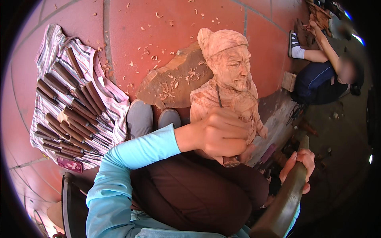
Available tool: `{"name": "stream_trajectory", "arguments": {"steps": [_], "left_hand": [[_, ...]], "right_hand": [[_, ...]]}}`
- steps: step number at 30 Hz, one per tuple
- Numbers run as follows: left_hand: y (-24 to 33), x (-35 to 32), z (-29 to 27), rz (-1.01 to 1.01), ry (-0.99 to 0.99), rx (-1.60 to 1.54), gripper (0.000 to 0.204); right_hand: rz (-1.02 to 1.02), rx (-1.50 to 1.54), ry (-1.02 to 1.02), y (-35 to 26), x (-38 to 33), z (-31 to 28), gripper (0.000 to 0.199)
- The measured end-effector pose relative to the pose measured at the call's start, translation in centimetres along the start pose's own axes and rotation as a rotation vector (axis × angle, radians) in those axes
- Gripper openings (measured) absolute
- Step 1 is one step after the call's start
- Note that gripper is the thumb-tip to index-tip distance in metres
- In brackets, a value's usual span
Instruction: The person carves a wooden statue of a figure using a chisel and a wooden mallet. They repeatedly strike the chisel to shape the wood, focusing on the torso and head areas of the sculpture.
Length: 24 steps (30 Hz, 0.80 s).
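Head view: left hand [222, 133] fisted on chisel [231, 161] against upright wooden bust [228, 79]; right hand [297, 168] grips mallet [283, 206], long axis slanting up-right.

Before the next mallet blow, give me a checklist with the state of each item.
1. Left hand gripping the chisel: ok.
2. Right hand gripping the mallet: ok.
3. Chisel edge seated on the bust: cannot tell, hidden by the hand.
4. Bust steadied against the lap: ok.
5. Spare chisels laid aside on the cloth: ok.
6. Other person out of the swing: ok.
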<state>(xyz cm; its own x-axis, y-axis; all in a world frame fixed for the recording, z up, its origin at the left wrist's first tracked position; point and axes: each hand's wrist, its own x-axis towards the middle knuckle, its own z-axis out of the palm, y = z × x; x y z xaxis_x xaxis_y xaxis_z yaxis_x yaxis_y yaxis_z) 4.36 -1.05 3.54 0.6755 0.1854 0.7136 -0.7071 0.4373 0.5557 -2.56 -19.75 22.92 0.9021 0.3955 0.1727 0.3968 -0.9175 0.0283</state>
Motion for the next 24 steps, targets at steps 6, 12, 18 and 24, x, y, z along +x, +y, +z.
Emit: {"name": "stream_trajectory", "arguments": {"steps": [6, 12, 18, 24], "left_hand": [[-0.5, -0.2, 0.0, 0.009, 0.049, -0.074, 0.034], [-0.5, 0.3, -0.2, 0.033, 0.047, -0.068, 0.029], [-0.7, 0.2, 0.1, 0.035, 0.056, -0.111, 0.03], [-0.8, -0.5, -0.8, 0.02, 0.024, -0.14, 0.029]], "right_hand": [[-0.078, -0.052, -0.088, -1.3, 1.8, -1.0, 0.038], [-0.314, -0.202, -0.211, -1.4, 4.7, -1.0, 0.064], [-0.1, -0.193, -0.212, -2.4, 4.1, -1.0, 0.079], [-0.119, 0.005, -0.054, -1.9, 3.3, -0.4, 0.078]]}}
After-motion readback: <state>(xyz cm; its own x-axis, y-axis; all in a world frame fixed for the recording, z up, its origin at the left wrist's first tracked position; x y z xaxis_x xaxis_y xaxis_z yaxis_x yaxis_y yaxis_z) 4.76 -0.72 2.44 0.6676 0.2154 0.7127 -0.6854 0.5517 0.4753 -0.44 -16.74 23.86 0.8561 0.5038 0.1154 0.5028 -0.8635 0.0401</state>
